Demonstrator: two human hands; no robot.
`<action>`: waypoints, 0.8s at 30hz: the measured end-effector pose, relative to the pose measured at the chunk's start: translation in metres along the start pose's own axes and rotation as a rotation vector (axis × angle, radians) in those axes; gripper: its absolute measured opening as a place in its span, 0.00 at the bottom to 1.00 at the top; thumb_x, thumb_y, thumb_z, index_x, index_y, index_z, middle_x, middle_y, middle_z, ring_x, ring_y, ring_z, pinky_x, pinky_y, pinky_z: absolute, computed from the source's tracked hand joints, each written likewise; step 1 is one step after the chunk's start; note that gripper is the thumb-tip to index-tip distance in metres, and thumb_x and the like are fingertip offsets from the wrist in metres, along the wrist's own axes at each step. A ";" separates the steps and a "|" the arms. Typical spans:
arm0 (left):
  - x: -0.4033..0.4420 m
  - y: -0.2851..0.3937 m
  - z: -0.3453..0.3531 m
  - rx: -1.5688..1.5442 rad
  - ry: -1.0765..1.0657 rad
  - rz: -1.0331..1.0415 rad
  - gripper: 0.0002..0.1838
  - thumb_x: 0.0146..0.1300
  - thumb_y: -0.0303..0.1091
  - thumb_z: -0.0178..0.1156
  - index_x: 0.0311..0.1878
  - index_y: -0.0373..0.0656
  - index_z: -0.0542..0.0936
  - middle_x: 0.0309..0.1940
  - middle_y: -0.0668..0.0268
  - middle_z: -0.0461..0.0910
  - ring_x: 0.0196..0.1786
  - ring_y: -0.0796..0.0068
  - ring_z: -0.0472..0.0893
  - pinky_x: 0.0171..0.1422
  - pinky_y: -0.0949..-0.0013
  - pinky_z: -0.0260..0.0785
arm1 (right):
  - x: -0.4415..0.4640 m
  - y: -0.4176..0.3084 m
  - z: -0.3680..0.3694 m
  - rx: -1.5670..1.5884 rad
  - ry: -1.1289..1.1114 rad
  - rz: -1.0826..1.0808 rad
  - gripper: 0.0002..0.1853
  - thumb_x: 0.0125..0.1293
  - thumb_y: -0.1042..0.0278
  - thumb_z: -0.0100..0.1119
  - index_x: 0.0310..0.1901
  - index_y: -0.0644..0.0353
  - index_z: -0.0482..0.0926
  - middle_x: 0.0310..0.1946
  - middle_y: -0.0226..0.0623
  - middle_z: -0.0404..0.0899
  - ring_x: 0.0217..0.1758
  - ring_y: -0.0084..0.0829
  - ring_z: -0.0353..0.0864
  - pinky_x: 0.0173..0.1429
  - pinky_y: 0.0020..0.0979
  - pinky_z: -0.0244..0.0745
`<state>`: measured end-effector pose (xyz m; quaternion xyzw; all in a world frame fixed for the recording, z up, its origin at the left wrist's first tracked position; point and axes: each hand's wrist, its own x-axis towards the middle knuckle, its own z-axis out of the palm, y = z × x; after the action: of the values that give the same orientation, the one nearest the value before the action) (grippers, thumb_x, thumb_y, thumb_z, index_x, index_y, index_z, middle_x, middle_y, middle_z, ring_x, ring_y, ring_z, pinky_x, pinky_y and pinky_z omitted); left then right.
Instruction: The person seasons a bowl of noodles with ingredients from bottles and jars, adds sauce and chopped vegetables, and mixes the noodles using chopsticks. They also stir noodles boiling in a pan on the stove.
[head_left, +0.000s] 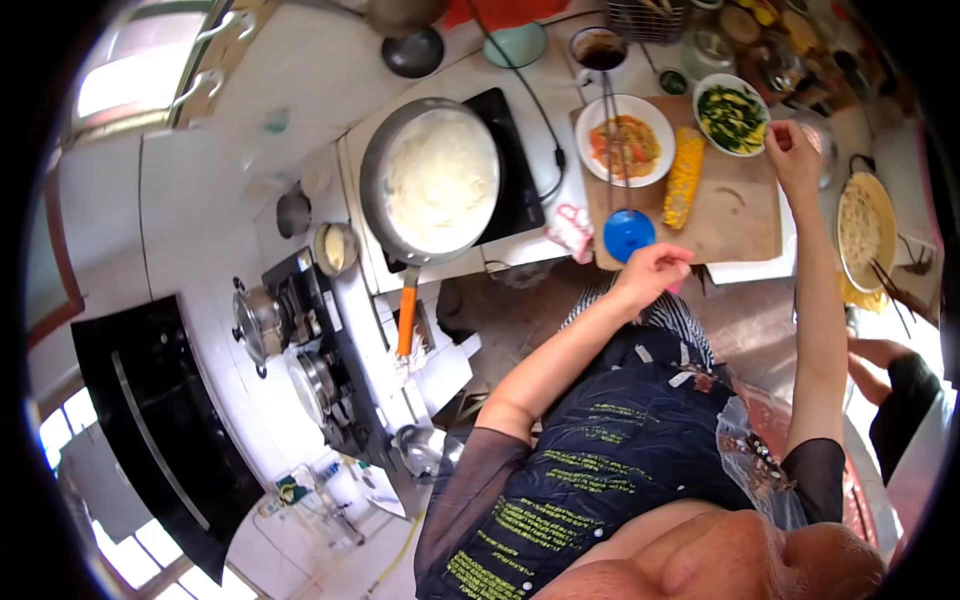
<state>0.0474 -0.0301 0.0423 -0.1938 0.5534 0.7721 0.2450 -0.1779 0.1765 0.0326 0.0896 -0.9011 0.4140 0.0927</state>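
Observation:
My left hand (652, 274) is at the front edge of the wooden board (735, 225), just below a blue round dish (629, 236). Its fingers are bent together, with a small pink thing (675, 288) beside them that I cannot make out. My right hand (793, 158) is closed at the right rim of a white plate of greens (732, 115). A corn cob (684, 178) lies between that plate and a white plate of red and yellow food (632, 140). Long chopsticks (611, 115) cross this second plate down to the blue dish.
A pan of pale food (440, 180) with an orange handle sits on a black cooktop (515, 190) at the left. A cup of dark liquid (598, 50) stands behind the board. Another pan of food (862, 230) and a person's arm (875, 365) are at the right.

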 end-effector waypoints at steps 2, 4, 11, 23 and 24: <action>-0.023 0.017 -0.010 0.037 -0.026 0.008 0.10 0.58 0.26 0.61 0.43 0.36 0.78 0.30 0.68 0.79 0.32 0.82 0.77 0.40 0.78 0.71 | -0.008 -0.027 0.007 -0.124 -0.026 -0.038 0.06 0.59 0.65 0.58 0.35 0.56 0.79 0.25 0.35 0.80 0.26 0.32 0.78 0.34 0.29 0.73; -0.027 0.021 -0.019 0.031 -0.050 0.013 0.09 0.56 0.26 0.62 0.40 0.36 0.78 0.29 0.68 0.79 0.30 0.82 0.77 0.36 0.79 0.70 | -0.008 -0.032 0.009 -0.242 -0.048 -0.075 0.07 0.60 0.64 0.57 0.36 0.56 0.79 0.26 0.36 0.80 0.26 0.36 0.78 0.34 0.31 0.73; -0.040 0.037 -0.044 0.183 -0.070 -0.005 0.10 0.53 0.29 0.67 0.26 0.40 0.74 0.17 0.68 0.74 0.18 0.83 0.72 0.20 0.77 0.62 | -0.087 -0.022 -0.007 0.071 0.031 0.363 0.09 0.64 0.62 0.53 0.40 0.58 0.76 0.28 0.32 0.79 0.25 0.24 0.78 0.31 0.29 0.71; 0.012 0.015 0.009 0.102 -0.061 -0.104 0.24 0.69 0.49 0.44 0.43 0.34 0.77 0.31 0.61 0.80 0.34 0.75 0.78 0.40 0.74 0.71 | -0.178 0.133 -0.123 0.780 0.543 1.099 0.31 0.61 0.44 0.55 0.54 0.64 0.65 0.43 0.44 0.74 0.38 0.32 0.78 0.39 0.29 0.76; 0.015 0.014 0.017 0.055 -0.072 -0.100 0.23 0.70 0.48 0.43 0.45 0.34 0.76 0.35 0.59 0.80 0.39 0.73 0.79 0.45 0.72 0.72 | -0.178 0.149 -0.129 0.916 0.536 1.084 0.31 0.62 0.44 0.55 0.54 0.65 0.65 0.46 0.43 0.74 0.40 0.34 0.78 0.41 0.28 0.75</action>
<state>0.0270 -0.0153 0.0494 -0.1865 0.5547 0.7499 0.3083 -0.0293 0.3851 -0.0364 -0.4400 -0.5036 0.7421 0.0456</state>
